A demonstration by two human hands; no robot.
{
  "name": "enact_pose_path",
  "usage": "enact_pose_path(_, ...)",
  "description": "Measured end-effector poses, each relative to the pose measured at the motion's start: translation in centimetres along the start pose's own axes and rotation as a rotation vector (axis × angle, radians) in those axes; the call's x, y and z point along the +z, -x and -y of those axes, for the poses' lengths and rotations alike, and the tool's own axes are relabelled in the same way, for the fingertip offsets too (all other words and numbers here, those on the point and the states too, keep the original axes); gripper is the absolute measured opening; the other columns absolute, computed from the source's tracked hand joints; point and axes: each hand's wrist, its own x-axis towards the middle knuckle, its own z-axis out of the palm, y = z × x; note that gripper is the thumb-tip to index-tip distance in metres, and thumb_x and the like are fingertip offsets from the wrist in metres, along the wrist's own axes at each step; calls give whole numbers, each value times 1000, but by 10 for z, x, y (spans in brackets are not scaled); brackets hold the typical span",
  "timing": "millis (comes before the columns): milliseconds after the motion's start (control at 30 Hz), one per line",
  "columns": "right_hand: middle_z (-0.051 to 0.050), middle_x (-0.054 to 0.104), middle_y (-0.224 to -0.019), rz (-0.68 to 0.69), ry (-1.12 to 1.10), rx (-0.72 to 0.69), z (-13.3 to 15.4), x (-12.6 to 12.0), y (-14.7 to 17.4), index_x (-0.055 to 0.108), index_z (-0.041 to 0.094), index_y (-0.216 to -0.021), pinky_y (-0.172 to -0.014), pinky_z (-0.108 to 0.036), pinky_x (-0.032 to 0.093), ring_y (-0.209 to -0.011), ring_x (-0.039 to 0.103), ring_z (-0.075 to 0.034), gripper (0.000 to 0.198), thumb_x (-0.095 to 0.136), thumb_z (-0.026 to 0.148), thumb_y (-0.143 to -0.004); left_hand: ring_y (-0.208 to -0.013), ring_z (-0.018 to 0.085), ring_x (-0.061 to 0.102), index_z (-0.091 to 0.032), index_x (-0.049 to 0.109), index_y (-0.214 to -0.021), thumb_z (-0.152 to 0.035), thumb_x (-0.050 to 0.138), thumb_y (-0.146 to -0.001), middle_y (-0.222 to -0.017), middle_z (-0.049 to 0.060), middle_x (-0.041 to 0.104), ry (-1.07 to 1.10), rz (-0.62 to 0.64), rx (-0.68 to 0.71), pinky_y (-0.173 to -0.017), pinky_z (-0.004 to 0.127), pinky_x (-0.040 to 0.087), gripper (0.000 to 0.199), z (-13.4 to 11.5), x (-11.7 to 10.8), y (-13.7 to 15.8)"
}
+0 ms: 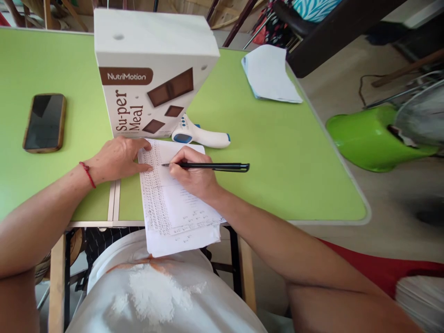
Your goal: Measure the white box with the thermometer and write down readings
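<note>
Right hand [196, 175] grip pinched round pen [225, 167], left hand [120, 158] thumb and fingers apart on paper [178, 196], which overhangs counter [277, 180] edge, so it could skid or crease if left pressure eases.

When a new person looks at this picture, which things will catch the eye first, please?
The tall white NutriMotion box, standing on the bright green table, probably stands out first. In front of it, the right hand holds a black pen over paper sheets, and the left hand rests at their left edge.
</note>
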Motion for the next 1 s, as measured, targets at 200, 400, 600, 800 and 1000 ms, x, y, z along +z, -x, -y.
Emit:
enact_pose_path(200,6,51,-54,-112,63,-65,0,-2,-1,46,25,-64,-49,-27,39,-49,43,-11,11,54,20,-71,-63,18,58,-13,67,-121,-37,73,-82,-69,2,64,-5,-10,0,-58,27,36,45,0,1,1)
enact_pose_path(400,1,61,-69,-195,292,-259,3,-17,-7,56,26,-75,-64,-33,48,-66,57,-17,11,56,14,-74,-65,19,60,-13,66,-122,-36,72,-83,-72,3,65,-18,-2,-1,-58,27,37,45,0,2,0)
enact_pose_path(600,-2,63,-68,-71,585,-310,-5,-44,-8,64,24,-74,-70,-38,45,-71,59,-21,17,57,8,-72,-64,18,58,-13,68,-117,-34,72,-82,-72,3,65,-13,-15,33,-59,27,38,42,1,0,1)
enact_pose_path(800,-4,67,-71,214,727,-216,-19,-69,-8,67,24,-72,-66,-37,39,-73,60,-23,14,60,12,-70,-52,12,37,-20,60,-92,-35,61,-90,-59,-4,38,228,-599,236,-54,28,36,15,5,-3,13)
enact_pose_path(1000,-3,68,-71,255,661,-136,-23,-77,-11,70,24,-74,-64,-37,42,-70,61,-22,15,61,14,-69,-100,14,48,-23,34,-124,-65,64,-89,-117,3,42,276,-958,72,-83,30,44,62,24,-16,10)
